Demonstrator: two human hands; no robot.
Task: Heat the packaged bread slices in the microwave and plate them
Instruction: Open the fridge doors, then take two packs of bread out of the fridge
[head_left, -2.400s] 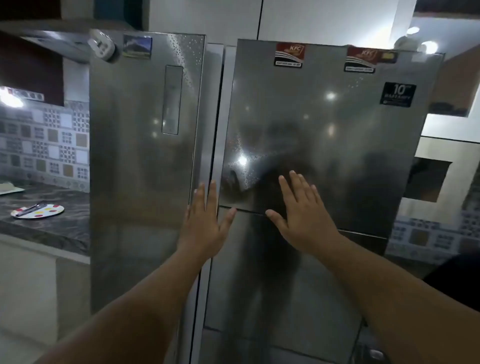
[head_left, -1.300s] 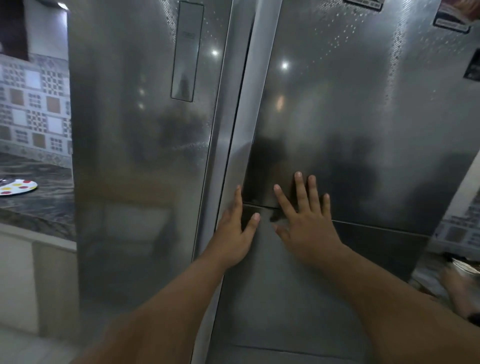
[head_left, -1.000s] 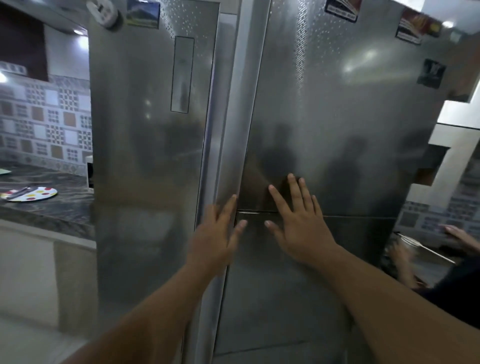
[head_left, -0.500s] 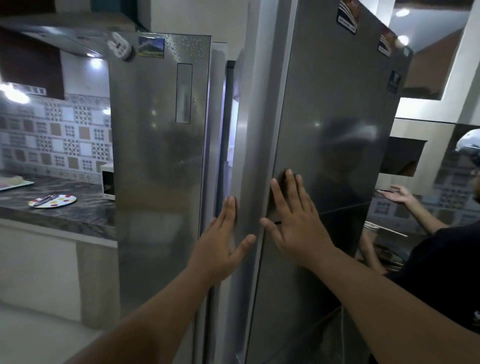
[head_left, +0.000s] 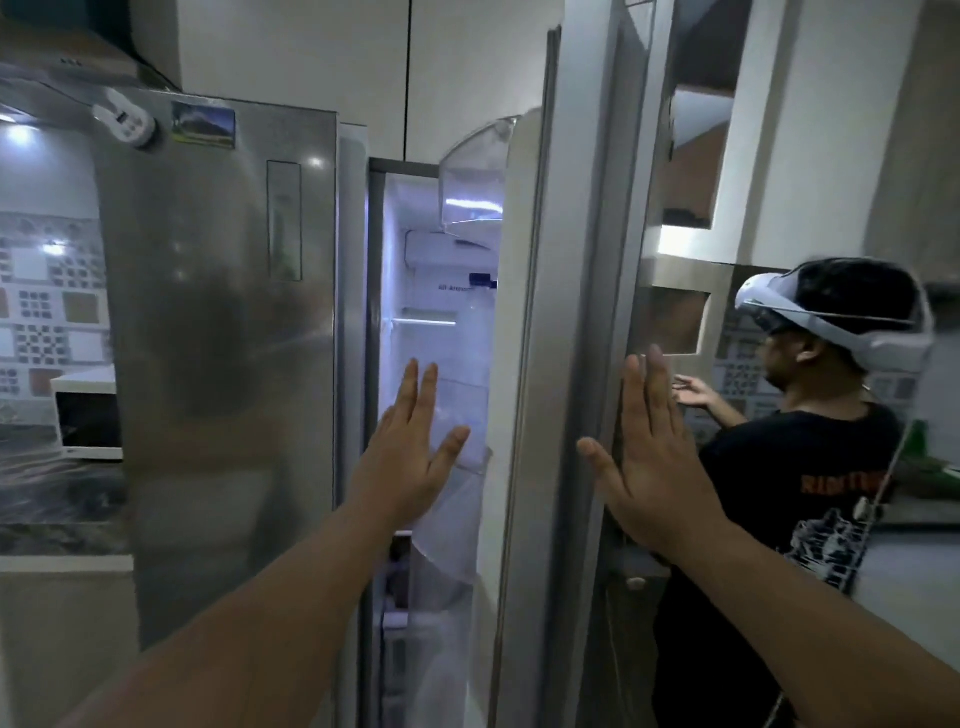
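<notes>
A steel two-door fridge stands right in front of me. Its right door (head_left: 566, 312) is swung open edge-on, and the lit inside (head_left: 431, 291) with white shelves and clear door bins (head_left: 470, 171) shows through the gap. My right hand (head_left: 647, 457) lies flat with straight fingers on the outer face of that open door. My left hand (head_left: 413, 452) is held up flat, fingers straight, in front of the gap; whether it touches the door's inner edge is unclear. The left door (head_left: 218, 338) is closed. A white microwave (head_left: 85, 410) sits on the counter at far left. No bread package is visible.
A person in a black T-shirt (head_left: 810, 493) with a white headset stands close behind the open door on the right, hands raised. A dark stone counter (head_left: 57, 483) runs along the left under a tiled wall. Magnets (head_left: 124, 122) sit on the left door.
The right fridge door has swung open from closed to edge-on, exposing the lit interior. My right hand stayed flat on its face; my left hand came off the seam into the gap.
</notes>
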